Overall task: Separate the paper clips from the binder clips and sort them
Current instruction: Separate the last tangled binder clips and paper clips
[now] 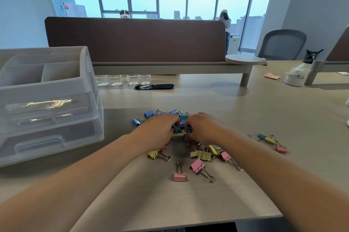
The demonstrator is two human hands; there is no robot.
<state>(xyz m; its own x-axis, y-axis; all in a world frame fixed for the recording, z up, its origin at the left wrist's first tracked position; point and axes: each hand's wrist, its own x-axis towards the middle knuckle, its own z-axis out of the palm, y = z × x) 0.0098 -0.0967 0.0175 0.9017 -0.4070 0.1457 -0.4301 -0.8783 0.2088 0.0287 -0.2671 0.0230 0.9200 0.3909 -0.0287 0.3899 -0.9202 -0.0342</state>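
Left hand: palm down in the middle of the pile, fingers curled round the teal binder clips, probably to lift them out as one colour.
Right hand: mirrors the left and meets it fingertip to fingertip, fingers bent and pinching the same teal cluster from the other side. Using both hands looks like a way to pull apart clips that have hooked together.
Blue binder clips: lying just beyond the left knuckles on the far side of the pile, loosely grouped.
Yellow binder clips: on the near side, beneath the right wrist, touching each other.
Pink binder clips: nearest the person, spread apart with their wire handles splayed.
Side group: a few mixed-colour clips off to the right, well apart from the main pile. I cannot tell whether they were set there on purpose.
Paper clips: none can be made out. The thin wire under the right hand could be clip handles.
Clear cups: a row at the far edge of the desk, likely the sorting targets.
Drawer organiser: at the left, drawers closed.
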